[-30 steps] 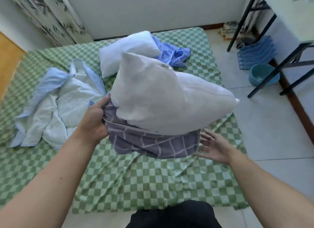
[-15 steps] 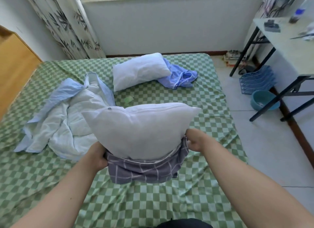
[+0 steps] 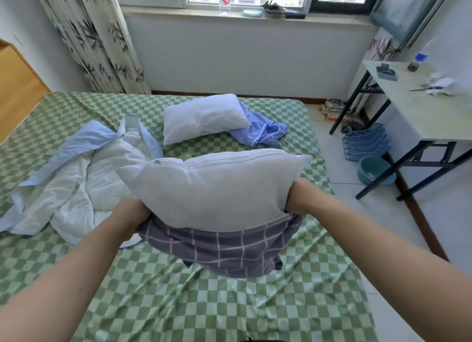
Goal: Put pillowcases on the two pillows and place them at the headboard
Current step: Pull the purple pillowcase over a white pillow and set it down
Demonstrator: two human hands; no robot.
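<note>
**First pillow half-sleeved, held over the bed**

Working the plump white pillow (image 3: 212, 188) into the grey pillowcase with thin white grid lines (image 3: 224, 249), the person holds it upright above the green-and-white checked bed sheet (image 3: 178, 303). Only the pillow's lower edge sits inside the case; most of it stands bare above the opening. The left hand (image 3: 132, 216) grips the case's rim at one bottom corner, and the right hand (image 3: 297, 196) grips the rim at the other, fingers curled into the fabric. Holding both sides of the opening likely lets the pillow's own weight help it drop in as the case is drawn up.

A second bare white pillow (image 3: 204, 117) lies farther up the bed, touching a crumpled blue cloth (image 3: 263, 131), probably its pillowcase. A rumpled pale blue and white quilt (image 3: 84, 173) lies to the left. The wooden headboard (image 3: 18, 91) is at the far left, well apart from both pillows, so placement is not yet begun.
</note>
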